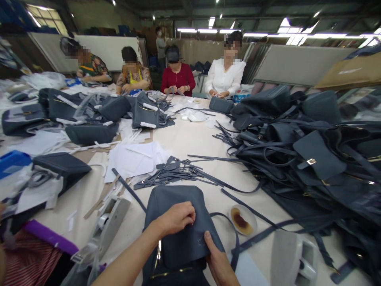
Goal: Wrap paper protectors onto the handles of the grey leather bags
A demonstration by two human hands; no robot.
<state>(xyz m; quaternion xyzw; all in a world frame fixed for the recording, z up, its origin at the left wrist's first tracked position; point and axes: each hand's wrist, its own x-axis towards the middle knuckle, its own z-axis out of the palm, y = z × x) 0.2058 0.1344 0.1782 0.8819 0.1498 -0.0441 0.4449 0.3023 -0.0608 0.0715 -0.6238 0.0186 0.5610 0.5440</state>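
Note:
A dark blue-grey backpack [175, 198] lies in front of me, its flap [190, 242] toward me and a gold zipper [159, 252] showing below. Over the flap is my left hand [178, 216], fingers curled together; whatever they pinch, if anything, is hidden. My right hand [218, 258] grips the flap's right edge, thumb on top and fingers underneath. Pale scuffs or marks show on the flap near that thumb. To the right of the backpack sits a small white dish [242, 219] with a dark brown stain in it.
Backpacks and straps are heaped at right [297, 159]; more bags [104, 107] stand at back left. Loose strap pieces [175, 172] and white paper sheets [131, 157] lie ahead. Grey tape dispensers [293, 258] flank me. Several people work across the table; another person's striped clothing [32, 254] is at left.

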